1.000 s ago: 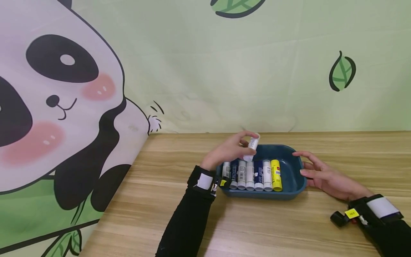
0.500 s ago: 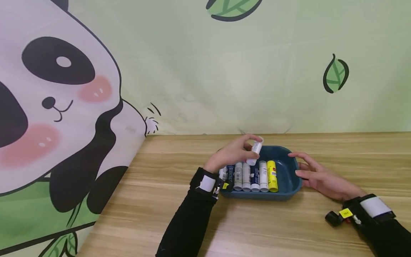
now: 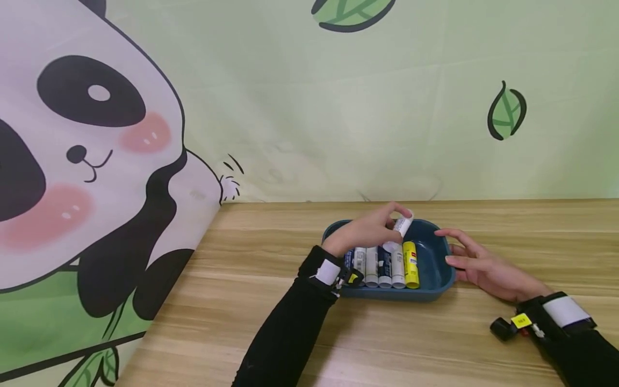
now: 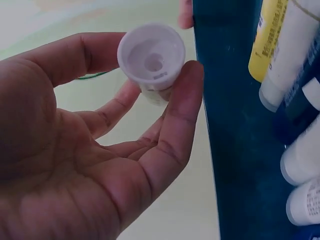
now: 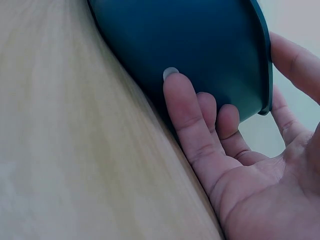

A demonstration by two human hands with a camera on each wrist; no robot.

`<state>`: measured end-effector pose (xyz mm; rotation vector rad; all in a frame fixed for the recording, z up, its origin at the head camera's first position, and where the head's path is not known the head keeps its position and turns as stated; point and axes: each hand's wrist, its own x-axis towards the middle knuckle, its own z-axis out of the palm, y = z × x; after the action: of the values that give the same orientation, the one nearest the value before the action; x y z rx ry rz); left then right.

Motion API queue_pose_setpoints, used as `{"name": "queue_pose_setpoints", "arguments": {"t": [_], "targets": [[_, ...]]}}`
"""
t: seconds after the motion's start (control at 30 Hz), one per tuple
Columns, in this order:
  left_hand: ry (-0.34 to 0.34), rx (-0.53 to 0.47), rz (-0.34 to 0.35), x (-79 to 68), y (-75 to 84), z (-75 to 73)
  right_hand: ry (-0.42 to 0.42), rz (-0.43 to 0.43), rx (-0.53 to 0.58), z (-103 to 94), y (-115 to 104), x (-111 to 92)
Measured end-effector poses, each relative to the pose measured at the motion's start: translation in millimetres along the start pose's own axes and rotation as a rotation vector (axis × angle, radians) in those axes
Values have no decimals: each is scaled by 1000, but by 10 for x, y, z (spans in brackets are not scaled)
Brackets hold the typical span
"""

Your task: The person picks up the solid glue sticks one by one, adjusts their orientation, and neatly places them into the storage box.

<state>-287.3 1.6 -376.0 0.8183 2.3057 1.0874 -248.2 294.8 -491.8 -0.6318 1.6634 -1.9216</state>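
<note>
My left hand [image 3: 369,231] pinches a white glue stick [image 3: 403,224] between thumb and fingers, holding it tilted over a blue bin [image 3: 437,269]. The left wrist view shows the hollow round end of that glue stick [image 4: 152,55] facing the camera. In the bin lies a row of several glue sticks: white ones, dark blue ones [image 3: 384,267] and a yellow one [image 3: 411,264] at the row's right end. My right hand [image 3: 488,269] touches the bin's right end from outside, its fingers [image 5: 182,105] resting against the wall. My left hand and wrist hide the row's left end.
The bin stands on a wood-grain table [image 3: 271,301]. Behind the table hangs a pale green backdrop [image 3: 271,107] with a printed panda and leaves. Each wrist wears a black strap with a small camera [image 3: 503,329]. Inside the bin, bare floor shows right of the yellow glue stick.
My left hand has moved right along the bin with the glue stick, which now tilts more and hangs above the row's right part. My right hand stays at the bin's end.
</note>
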Motion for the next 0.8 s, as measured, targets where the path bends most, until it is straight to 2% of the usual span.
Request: {"name": "queue_pose_setpoints", "arguments": {"t": [0.17,0.37,0.57,0.8], "targets": [[-56,10,-22,77,46,39,-19,-16,15,0,-3,1],[-118,64,-82,192,114,105,-35,-27,25,-3,-9,-4],[-155,132,-177,296,257,212,-30,-24,11,-15,-2,-11],[-197,162,-275,379,380,313,-42,-32,34,-25,4,-9]]}}
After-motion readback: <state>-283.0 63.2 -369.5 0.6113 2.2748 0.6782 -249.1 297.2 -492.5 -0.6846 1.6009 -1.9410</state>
